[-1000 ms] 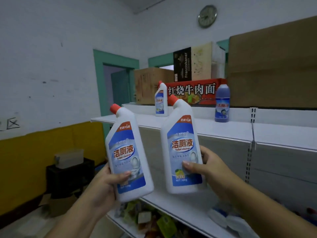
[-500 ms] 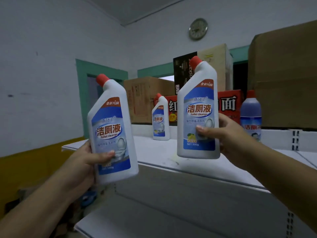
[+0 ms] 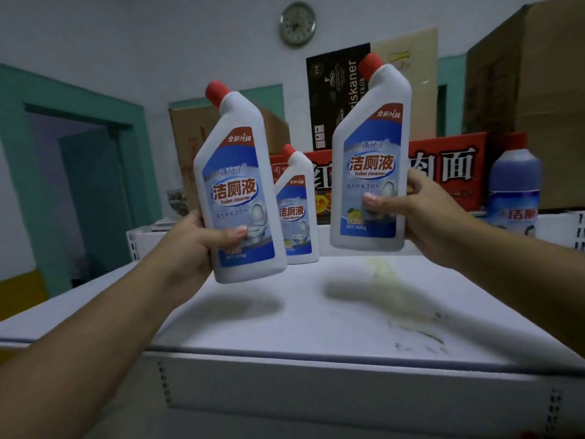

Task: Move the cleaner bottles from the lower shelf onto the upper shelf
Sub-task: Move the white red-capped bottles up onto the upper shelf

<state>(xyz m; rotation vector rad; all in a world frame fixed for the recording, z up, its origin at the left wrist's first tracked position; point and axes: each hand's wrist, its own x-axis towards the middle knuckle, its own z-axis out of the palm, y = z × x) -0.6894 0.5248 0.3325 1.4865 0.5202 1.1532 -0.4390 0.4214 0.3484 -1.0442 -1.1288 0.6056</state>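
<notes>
Left toilet cleaner bottle point(image 3: 240, 191), white with a red cap, gripped low in left hand point(image 3: 193, 245), thumb across the label, tilted slightly, held clear above upper shelf point(image 3: 316, 312). Right toilet cleaner bottle point(image 3: 370, 166) clasped in right hand point(image 3: 424, 213), thumb on the label, also off the shelf and higher. Between the hands, farther back: third toilet cleaner bottle point(image 3: 296, 213) upright on the shelf. Beyond the right hand: dark blue cleaner bottle point(image 3: 514, 191) beside red noodle carton point(image 3: 449, 169).

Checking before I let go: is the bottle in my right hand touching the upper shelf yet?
Apart. The head view shows the right-hand bottle held above the upper shelf, and its shadow falls on the shelf well clear of its base.
</notes>
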